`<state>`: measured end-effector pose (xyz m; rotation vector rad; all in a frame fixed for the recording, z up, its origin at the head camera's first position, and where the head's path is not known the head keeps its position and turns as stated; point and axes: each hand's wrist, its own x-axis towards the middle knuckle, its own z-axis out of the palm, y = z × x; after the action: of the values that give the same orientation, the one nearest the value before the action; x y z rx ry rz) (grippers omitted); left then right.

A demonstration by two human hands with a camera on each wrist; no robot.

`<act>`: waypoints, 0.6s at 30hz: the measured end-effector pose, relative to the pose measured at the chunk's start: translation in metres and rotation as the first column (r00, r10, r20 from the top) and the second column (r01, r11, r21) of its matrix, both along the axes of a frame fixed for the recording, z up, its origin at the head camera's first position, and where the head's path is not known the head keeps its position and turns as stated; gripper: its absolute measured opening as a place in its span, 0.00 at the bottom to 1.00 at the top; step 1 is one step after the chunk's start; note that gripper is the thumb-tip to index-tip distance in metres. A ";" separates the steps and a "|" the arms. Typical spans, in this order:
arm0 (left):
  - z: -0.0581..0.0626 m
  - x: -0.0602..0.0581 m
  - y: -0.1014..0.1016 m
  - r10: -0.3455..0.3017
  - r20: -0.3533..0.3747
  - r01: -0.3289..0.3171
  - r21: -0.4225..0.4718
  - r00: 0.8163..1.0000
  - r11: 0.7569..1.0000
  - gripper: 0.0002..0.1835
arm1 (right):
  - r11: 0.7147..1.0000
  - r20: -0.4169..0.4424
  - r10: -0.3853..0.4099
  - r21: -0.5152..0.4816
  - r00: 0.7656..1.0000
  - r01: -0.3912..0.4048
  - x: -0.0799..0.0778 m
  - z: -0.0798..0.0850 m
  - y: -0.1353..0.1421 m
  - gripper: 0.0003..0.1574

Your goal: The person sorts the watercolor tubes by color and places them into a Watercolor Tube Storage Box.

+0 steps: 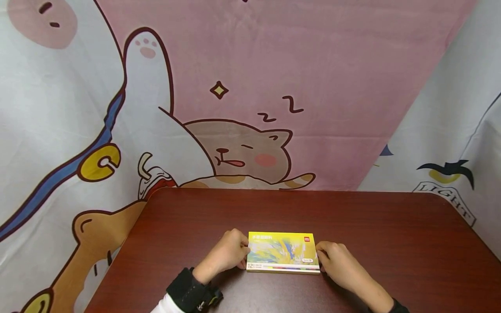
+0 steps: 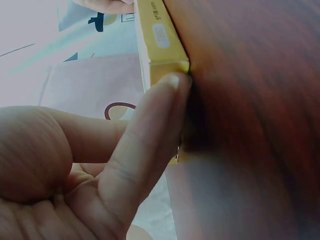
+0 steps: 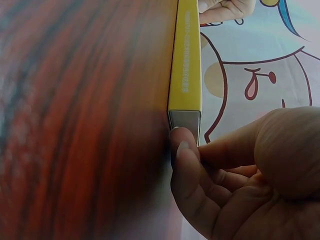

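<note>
A flat yellow cardboard box (image 1: 282,252) with a painted blue-and-yellow print and a "12" on its front corner lies on the brown table. My left hand (image 1: 231,250) holds its left end, fingers curled. In the left wrist view the thumb (image 2: 155,130) lies against the end of the box (image 2: 162,37). On the opposite side my right hand (image 1: 338,263) grips the right end with thumb and fingers. The right wrist view shows a pale grey end face inside the yellow sleeve of the box (image 3: 186,75), with fingertips (image 3: 184,142) right at it.
The dark red-brown table (image 1: 352,217) stretches out around the box. Behind it hangs a cloth (image 1: 332,87) printed with cartoon animals on pink and white. A black band (image 1: 189,289) wraps the left wrist over a white sleeve.
</note>
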<state>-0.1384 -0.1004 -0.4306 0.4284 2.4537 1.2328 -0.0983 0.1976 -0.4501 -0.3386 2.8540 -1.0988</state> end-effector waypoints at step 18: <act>0.002 -0.001 -0.003 0.000 0.045 0.000 0.014 0.999 1.000 0.08 | 1.000 0.070 -0.028 0.003 0.997 0.028 0.001 0.008 0.001 0.11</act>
<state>-0.1397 -0.1036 -0.4283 0.3999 2.4085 1.2472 -0.0968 0.1984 -0.4423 -0.2553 2.8073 -1.0893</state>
